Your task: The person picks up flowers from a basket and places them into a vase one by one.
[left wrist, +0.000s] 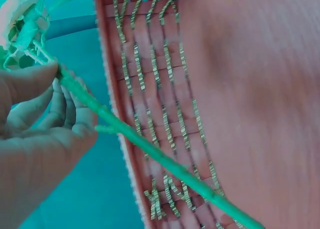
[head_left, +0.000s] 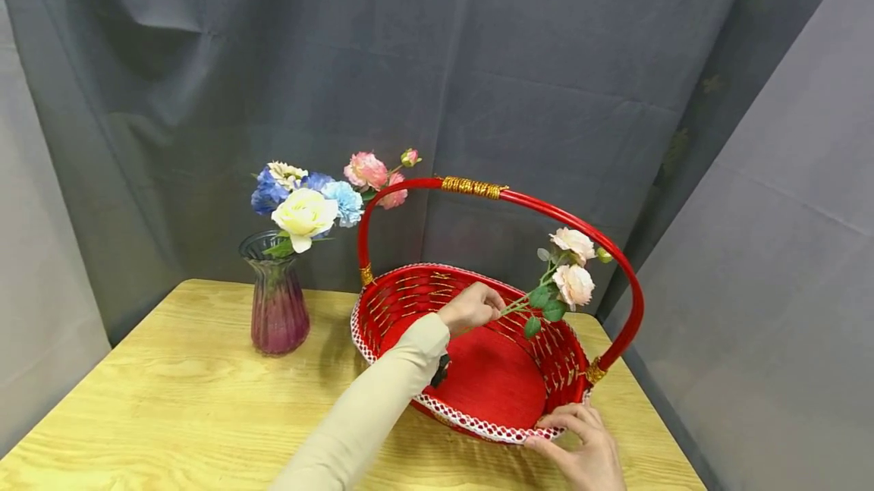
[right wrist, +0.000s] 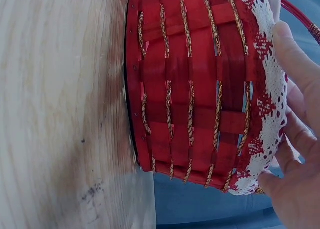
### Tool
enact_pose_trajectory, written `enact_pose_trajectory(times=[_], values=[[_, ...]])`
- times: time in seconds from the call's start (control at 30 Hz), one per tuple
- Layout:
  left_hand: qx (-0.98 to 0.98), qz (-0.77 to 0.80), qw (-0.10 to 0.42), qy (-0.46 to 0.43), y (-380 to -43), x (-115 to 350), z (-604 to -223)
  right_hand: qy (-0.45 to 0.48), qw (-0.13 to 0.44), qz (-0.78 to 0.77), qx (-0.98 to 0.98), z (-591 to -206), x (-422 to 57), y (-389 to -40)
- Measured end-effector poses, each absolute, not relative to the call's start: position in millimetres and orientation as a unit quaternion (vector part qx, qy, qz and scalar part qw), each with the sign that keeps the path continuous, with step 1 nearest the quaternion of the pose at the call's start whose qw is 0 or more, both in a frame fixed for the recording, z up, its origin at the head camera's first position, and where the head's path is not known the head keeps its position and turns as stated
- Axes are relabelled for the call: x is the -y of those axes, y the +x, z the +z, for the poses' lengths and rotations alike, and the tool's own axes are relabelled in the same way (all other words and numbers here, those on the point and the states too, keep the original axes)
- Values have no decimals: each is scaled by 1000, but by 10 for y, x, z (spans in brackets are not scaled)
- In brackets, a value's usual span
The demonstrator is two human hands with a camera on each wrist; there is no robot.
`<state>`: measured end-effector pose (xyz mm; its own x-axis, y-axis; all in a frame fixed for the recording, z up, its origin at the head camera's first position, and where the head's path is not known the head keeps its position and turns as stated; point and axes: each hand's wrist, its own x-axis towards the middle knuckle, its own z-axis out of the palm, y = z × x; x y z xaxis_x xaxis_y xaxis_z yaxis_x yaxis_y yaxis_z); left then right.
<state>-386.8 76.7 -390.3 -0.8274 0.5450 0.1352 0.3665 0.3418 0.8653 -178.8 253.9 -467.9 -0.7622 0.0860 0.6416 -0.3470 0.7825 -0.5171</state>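
Over the inside of a red woven basket (head_left: 492, 377), my left hand (head_left: 473, 306) pinches the green stem (left wrist: 150, 149) of an artificial rose spray. Two pale pink blooms (head_left: 573, 284) and dark green leaves lean to the right, under the arched handle (head_left: 546, 208). In the left wrist view the stem slants down across the basket's gold-threaded wall. My right hand (head_left: 580, 442) grips the near right rim, with its thumb outside and fingers over the white lace trim (right wrist: 270, 99).
Left of the basket stands a ribbed purple glass vase (head_left: 280, 309) holding blue, cream and pink flowers (head_left: 305, 212). Both sit on a light wooden table (head_left: 171, 400). Grey curtains (head_left: 546, 58) hang behind and at the sides.
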Motion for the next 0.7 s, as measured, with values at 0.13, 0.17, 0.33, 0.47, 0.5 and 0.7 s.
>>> enact_pose_trajectory(times=[0.13, 0.17, 0.33, 0.47, 0.5, 0.7], values=[[-810, 514, 73, 273, -3856, -699, -3777, 75, 346, 316, 880, -4671, -2554, -1783], [-814, 509, 68, 271, -3848, -674, -3746, 78, 348, 316, 879, -4671, -2551, -1779], [-844, 455, 49, 279, -3769, -469, -3569, 101, 353, 326, 871, -4693, -2513, -1784], [-868, 385, 36, 312, -3699, -295, -3420, 97, 353, 327, 871, -4698, -2499, -1784], [-871, 371, 35, 321, -3682, -257, -3379, 94, 352, 328, 872, -4697, -2500, -1785], [-884, 310, 32, 349, -3598, -72, -3198, 91, 348, 328, 873, -4673, -2525, -1786]])
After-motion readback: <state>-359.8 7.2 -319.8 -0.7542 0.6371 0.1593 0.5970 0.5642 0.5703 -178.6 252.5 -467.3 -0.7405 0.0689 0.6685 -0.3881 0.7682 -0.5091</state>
